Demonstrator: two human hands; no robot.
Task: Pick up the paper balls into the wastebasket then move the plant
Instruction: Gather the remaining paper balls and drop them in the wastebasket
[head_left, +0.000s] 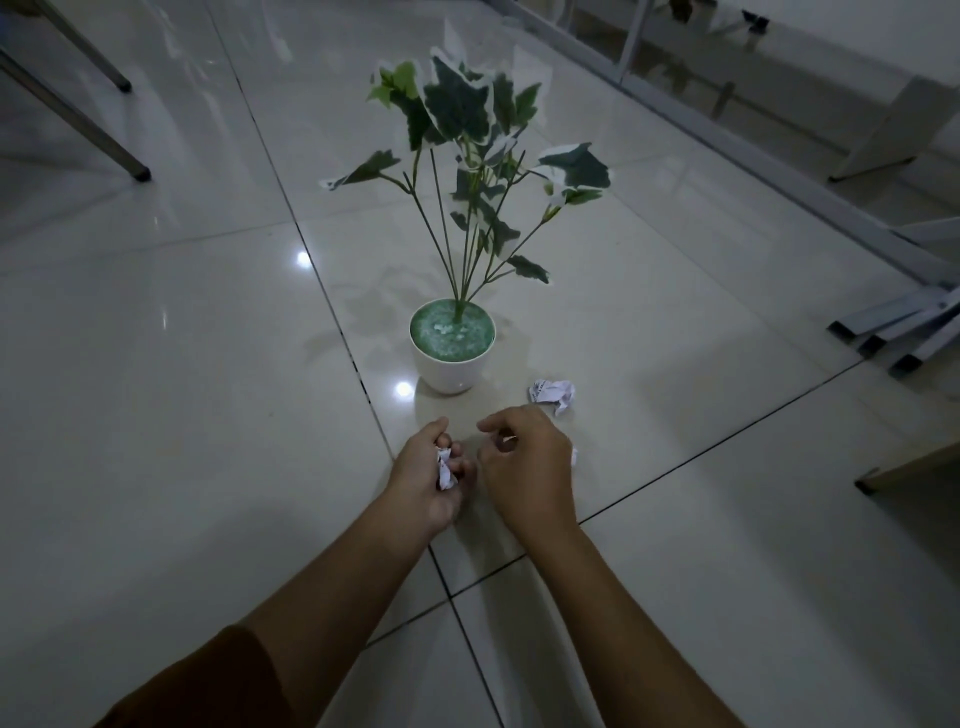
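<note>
The plant (470, 171) is standing in its pot (451, 364) on the floor (182, 389), in the middle. 1 paper ball (552, 395) is lying on the floor just right of the pot and slightly nearer. The left hand (428, 475) and right hand (524, 462) are hovering side by side in front of the pot, the left one enclosing another paper ball (444, 467). Chair legs (78, 104) are standing far left behind; metal frames (904, 322) are lying far right.

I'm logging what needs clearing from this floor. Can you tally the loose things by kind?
Paper balls: 3, one in the left hand at, one on the floor, one mostly hidden under the right hand at
Potted plant: 1
Total: 4
</note>
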